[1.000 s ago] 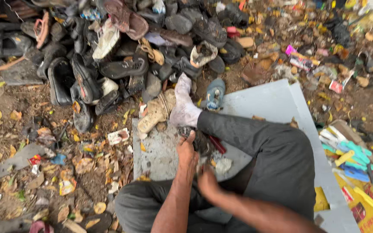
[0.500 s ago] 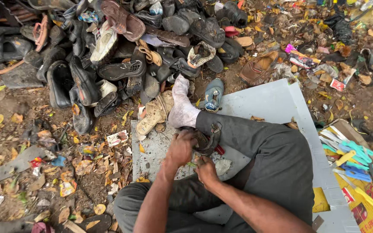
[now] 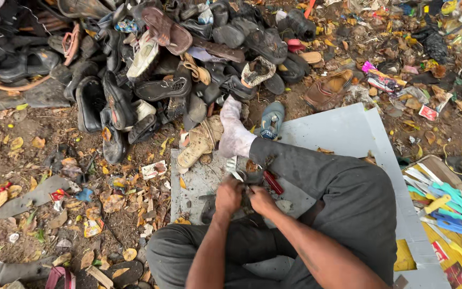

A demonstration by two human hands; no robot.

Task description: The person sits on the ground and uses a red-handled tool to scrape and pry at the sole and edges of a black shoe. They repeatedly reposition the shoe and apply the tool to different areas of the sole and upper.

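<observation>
here, seated on the ground, the person has both hands brought together just above the lap, at the centre-low part of the view. the left hand is clenched over a small dark piece of footwear, and the right hand grips the same piece from its 3 o'clock side; what exactly it is stays hidden under the fingers. a red-handled tool lies on the grey board just at 2 o'clock of the hands, touching neither. the socked foot stretches toward 12 o'clock, beside a worn tan shoe at 11 o'clock and a blue sandal at 1 o'clock. beyond them, the heap of old shoes fills 10 to 12 o'clock. at 3 o'clock sits a tray of teal-handled tools. by my reading the step in hand is working the held piece by pulling or pressing it; a firm two-handed hold matters most.
</observation>
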